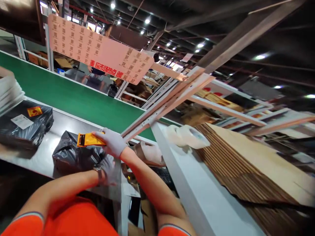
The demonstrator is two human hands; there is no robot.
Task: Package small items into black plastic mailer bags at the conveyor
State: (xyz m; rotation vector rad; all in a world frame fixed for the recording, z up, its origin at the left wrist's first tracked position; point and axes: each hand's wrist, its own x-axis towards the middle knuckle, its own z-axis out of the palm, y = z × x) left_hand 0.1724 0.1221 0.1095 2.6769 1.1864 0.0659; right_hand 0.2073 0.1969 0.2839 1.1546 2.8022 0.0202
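My right hand [112, 142], in a grey glove, grips an orange tape dispenser [88, 140] and holds it on top of a black plastic-wrapped parcel [71, 155] on the grey metal table [44, 157]. My left hand [108, 170], also gloved and with a wristwatch, presses against the right side of that same parcel. Both forearms reach in from the bottom of the view, with orange sleeves.
A second black parcel [24, 126] with white and orange labels lies at the left. A green conveyor belt [73, 98] runs behind the table. Rolls of clear tape [189, 136] sit beside a stack of flat cardboard [256, 167] on the right. A pink sign [98, 49] hangs overhead.
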